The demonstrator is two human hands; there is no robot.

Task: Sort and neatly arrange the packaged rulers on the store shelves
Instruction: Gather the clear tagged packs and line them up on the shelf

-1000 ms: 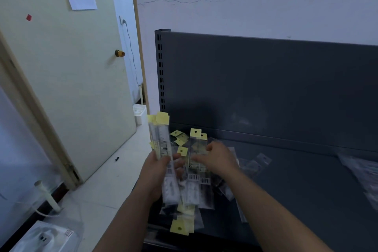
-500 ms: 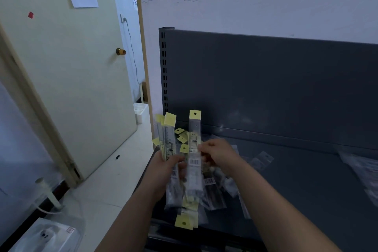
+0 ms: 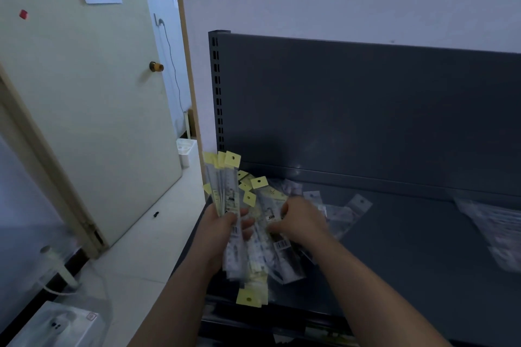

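Gripping an upright bundle of packaged rulers (image 3: pixel 225 186) in the left hand (image 3: pixel 222 231), fingers curled round its middle, yellow tags uppermost, over the left end of the dark shelf (image 3: pixel 408 248). Pinching with the right hand (image 3: pixel 301 222) a single ruler packet (image 3: pixel 266 203), tilted up from the loose pile (image 3: pixel 270 259) on the shelf just beside the bundle. Farther right, well apart, more clear packets (image 3: pixel 490 231) lying flat.

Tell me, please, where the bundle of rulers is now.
In the head view, the bundle stands upright in the left hand, at the left end of the shelf, beside the loose pile.
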